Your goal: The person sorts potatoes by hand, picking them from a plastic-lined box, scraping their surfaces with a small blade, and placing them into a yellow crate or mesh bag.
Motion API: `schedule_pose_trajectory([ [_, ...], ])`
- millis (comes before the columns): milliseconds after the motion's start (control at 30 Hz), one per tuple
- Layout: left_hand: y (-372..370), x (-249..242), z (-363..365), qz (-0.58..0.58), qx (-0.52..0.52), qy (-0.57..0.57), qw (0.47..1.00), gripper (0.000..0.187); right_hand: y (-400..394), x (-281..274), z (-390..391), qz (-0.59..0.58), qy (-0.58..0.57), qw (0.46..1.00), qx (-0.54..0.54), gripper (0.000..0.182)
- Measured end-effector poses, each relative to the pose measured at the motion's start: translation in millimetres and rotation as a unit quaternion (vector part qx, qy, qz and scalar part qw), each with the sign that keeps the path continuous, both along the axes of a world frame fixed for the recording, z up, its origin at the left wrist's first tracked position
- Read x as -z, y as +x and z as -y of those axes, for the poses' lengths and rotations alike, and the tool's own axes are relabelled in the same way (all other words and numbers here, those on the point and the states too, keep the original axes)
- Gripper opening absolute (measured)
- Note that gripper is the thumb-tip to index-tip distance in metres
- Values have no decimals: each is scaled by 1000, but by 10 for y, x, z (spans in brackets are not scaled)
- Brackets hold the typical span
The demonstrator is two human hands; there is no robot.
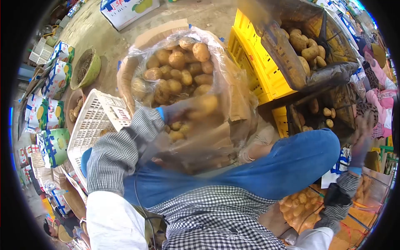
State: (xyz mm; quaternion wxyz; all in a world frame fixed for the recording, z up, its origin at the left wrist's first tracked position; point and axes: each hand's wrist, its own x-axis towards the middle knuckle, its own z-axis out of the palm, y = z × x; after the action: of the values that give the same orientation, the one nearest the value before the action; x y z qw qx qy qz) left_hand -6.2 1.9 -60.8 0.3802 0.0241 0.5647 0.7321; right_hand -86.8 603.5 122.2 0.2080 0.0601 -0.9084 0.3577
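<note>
Below me, a cardboard box lined with clear plastic (235,93) is filled with potatoes (176,60). Over it, my left hand (180,111), in a dark glove with a blue cuff, is closed on a potato (206,105); both are smeared by motion. Far to the right, my right hand (361,143) is beside a black-lined yellow crate (281,121) with a few potatoes inside. That hand is blurred too, and its fingers cannot be made out.
A yellow crate with a dark liner (250,54) holds more potatoes at upper right. By my left knee leans a white plastic basket (93,121). A green tub (89,71) and printed cartons (56,114) stand left. Bagged potatoes (298,208) lie lower right. A person in pink (377,100) is at the right edge.
</note>
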Motion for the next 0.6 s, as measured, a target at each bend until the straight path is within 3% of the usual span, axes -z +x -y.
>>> schedule_pose_trajectory([
  [33, 67, -153, 35, 91, -70, 97, 989, 55, -27, -268, 350, -71, 79, 993, -52, 40],
  [67, 143, -368, 29, 125, -73, 244, 959, 54, -51, -535, 700, -149, 153, 972, -97, 40],
  [100, 232, -607, -40, 153, -75, 387, 906, 53, -16, -662, 1084, -83, 106, 981, -137, 41],
  [200, 494, -872, -169, 173, -185, 503, 826, 52, 173, -752, 2326, 80, -94, 971, -203, 38],
  [267, 595, -831, -177, 165, -239, 462, 838, 53, 318, -487, 3032, 186, -176, 930, -265, 37],
  [300, 626, -833, -200, 175, -260, 451, 835, 53, 304, -305, 3209, 302, -217, 875, -310, 39],
  [333, 656, -835, -223, 185, -281, 440, 832, 54, 396, -124, 3433, 237, -78, 903, -349, 47],
  [467, 746, -947, -296, 179, -346, 227, 893, 63, 599, 426, 3925, 234, -198, 833, -460, 44],
  [533, 767, -907, -313, 93, -292, 263, 915, 63, 794, 589, 4001, 298, -239, 799, -464, 43],
  [567, 750, -851, -322, 9, -235, 324, 916, 64, 867, 671, 4010, 239, -166, 812, -507, 44],
  [600, 712, -791, -306, -3, -181, 398, 899, 59, 919, 742, 4017, 175, -90, 814, -546, 45],
])
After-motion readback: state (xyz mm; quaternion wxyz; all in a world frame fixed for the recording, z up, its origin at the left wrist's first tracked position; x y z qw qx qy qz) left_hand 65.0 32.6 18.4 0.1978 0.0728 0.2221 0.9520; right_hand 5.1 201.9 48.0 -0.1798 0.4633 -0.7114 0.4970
